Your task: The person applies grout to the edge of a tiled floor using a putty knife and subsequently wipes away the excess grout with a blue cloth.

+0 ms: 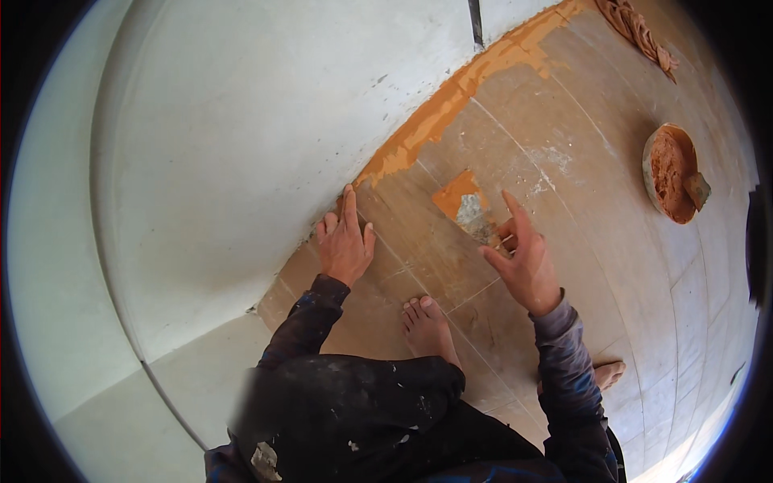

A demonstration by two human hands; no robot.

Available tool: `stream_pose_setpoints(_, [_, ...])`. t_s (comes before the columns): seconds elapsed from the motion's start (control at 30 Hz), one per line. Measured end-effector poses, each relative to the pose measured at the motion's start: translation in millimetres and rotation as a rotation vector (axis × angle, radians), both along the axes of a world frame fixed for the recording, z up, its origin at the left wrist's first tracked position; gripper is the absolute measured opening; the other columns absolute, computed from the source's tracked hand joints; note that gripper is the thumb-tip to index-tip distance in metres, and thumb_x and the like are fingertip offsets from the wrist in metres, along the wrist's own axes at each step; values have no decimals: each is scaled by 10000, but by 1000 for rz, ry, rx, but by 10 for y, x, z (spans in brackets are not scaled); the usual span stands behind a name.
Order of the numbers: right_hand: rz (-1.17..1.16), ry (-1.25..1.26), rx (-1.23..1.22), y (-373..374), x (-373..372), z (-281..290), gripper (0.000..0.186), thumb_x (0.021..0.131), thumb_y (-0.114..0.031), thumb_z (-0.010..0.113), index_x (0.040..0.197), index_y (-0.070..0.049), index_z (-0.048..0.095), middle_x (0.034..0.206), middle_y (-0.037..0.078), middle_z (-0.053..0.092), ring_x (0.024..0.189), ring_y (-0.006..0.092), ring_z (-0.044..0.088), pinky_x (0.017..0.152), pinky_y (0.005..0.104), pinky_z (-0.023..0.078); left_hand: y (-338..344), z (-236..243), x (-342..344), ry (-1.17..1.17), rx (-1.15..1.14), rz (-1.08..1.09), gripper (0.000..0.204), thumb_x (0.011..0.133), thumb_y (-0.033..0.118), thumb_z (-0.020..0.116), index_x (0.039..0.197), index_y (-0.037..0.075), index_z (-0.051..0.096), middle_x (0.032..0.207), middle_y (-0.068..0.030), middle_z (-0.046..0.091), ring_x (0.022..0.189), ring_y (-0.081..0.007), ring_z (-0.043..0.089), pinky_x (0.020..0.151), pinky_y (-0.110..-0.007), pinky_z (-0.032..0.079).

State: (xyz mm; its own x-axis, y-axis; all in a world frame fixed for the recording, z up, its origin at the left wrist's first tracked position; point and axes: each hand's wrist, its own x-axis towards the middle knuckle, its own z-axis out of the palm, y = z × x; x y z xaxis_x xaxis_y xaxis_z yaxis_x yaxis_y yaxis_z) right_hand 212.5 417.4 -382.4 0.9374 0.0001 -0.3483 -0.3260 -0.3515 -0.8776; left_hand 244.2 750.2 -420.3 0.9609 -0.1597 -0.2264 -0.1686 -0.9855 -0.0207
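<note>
My left hand [345, 245] reaches to the seam where the white wall meets the tiled floor. Its index finger is stretched out, the fingertip at the near end of a smeared orange paste strip [439, 121]; nothing is in that hand. My right hand [527, 266] grips a putty knife [470, 211] by its handle end, the index finger raised away from it. Orange paste covers part of the blade, and bare grey metal shows on the rest. The handle is mostly hidden by the fingers.
A round bowl [651, 157] of reddish-orange paste stands on the floor at the right, with a small flat scraper [697, 190] at its rim. A crumpled brownish cloth [636, 32] lies at the far right. My bare feet [427, 326] are on the tiles. White wall [225, 145] bounds the left.
</note>
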Motion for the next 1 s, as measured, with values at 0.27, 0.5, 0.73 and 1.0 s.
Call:
stream_pose_setpoints(0.27, [4, 180, 385, 944, -75, -464, 562, 906, -90, 721, 1432, -29, 531, 917, 213, 684, 787, 341, 685, 745, 421, 552, 237, 7, -199, 13, 5, 30, 826, 976, 239, 614, 1632, -12, 181, 1434, -162, 616, 1181, -367, 524, 1054, -524, 345])
stream_pose_setpoints(0.5, [56, -3, 225, 1502, 128, -684, 500, 944, -82, 653, 1425, -19, 528, 850, 194, 672, 742, 297, 682, 689, 406, 530, 251, 126, -354, -24, -123, 147, 748, 978, 200, 593, 1609, -18, 258, 1294, -174, 670, 1295, -374, 490, 1139, -555, 303])
stream_pose_setpoints(0.73, [40, -69, 67, 1754, 335, -723, 524, 913, -95, 692, 1408, -16, 541, 938, 253, 700, 849, 460, 687, 749, 482, 545, 120, 233, -290, -71, -357, 182, 652, 972, 123, 584, 1581, 18, 374, 1398, -210, 593, 1330, -393, 476, 1146, -508, 351])
stream_pose_setpoints(1.0, [45, -78, -8, 1756, 492, -622, 449, 878, -73, 688, 1309, 38, 630, 973, 321, 689, 962, 499, 670, 802, 490, 553, 49, 201, -196, -90, -411, 154, 607, 964, 102, 597, 1546, 28, 443, 1378, -217, 591, 1310, -394, 495, 1124, -499, 385])
